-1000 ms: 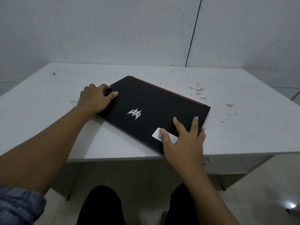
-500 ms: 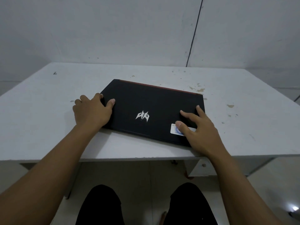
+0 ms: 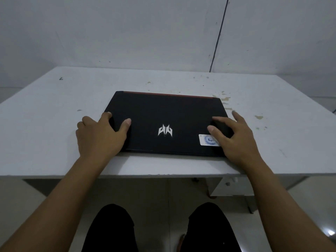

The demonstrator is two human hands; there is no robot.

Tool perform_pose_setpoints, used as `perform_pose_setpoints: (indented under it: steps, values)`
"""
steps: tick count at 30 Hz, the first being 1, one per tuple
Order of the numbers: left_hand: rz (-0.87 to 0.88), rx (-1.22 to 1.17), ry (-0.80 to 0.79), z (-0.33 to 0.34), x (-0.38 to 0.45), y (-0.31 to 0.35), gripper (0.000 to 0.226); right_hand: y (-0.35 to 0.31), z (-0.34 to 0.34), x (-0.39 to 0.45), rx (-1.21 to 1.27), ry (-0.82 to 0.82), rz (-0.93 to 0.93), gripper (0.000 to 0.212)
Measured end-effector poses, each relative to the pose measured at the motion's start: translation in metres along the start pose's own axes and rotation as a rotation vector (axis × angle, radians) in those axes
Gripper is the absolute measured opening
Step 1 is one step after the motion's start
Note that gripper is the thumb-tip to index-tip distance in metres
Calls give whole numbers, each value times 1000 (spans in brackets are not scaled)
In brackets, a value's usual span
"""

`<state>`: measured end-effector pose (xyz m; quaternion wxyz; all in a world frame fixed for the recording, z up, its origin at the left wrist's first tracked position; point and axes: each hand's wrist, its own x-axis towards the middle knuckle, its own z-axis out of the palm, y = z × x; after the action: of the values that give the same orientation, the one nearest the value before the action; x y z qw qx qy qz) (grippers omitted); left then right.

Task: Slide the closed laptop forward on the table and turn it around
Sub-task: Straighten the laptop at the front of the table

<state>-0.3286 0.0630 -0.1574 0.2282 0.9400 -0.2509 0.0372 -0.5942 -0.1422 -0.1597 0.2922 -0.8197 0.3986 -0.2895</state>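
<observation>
The closed black laptop (image 3: 163, 113) lies flat on the white table (image 3: 45, 128), squared to the front edge, with a red strip along its far edge, a silver logo in the middle of the lid and a white sticker near its front right corner. My left hand (image 3: 98, 137) holds the laptop's left side, thumb on the lid and fingers wrapped around the edge. My right hand (image 3: 234, 139) rests on the right side, thumb and a finger spread on the lid and partly covering the sticker, the other fingers past the right edge.
Brown stains (image 3: 225, 99) mark the table behind and to the right of the laptop. A grey wall (image 3: 145, 33) stands just behind the table. My knees (image 3: 112, 228) are under the front edge, and a small white drawer unit (image 3: 231, 186) sits under the table's right side.
The laptop has turned from a skewed angle to square with the table's front edge. Both hands moved with it, the left toward me and the right away to the right.
</observation>
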Motion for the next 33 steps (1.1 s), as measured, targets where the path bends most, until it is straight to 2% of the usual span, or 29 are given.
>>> perform_pose_setpoints:
  steps: [2, 6, 8, 11, 14, 23, 26, 33]
  values:
    - [71, -141, -47, -8, -4, -15, 86, 2, 3, -8, -41, 31, 82, 51]
    - [231, -371, -260, -27, -11, -49, 92, 5, 4, -19, -41, -43, 61, 77]
    - [289, -392, -335, -30, -15, -55, 105, 4, -3, -22, -8, -107, 59, 92]
    - [305, -411, -326, -26, -18, -53, 120, 7, -13, -24, -20, -224, 35, 124]
    - [309, -403, -313, -27, -19, -53, 129, 10, -15, -23, -39, -265, 0, 140]
    - [375, -323, -343, -29, -41, -62, 150, 17, -26, -22, -99, -401, -56, 154]
    - [399, -340, -261, -24, -46, -62, 142, 17, -27, -22, -124, -408, -67, 153]
    - [481, -399, -89, -18, -52, -69, 124, 23, -20, -36, -109, -287, -128, 142]
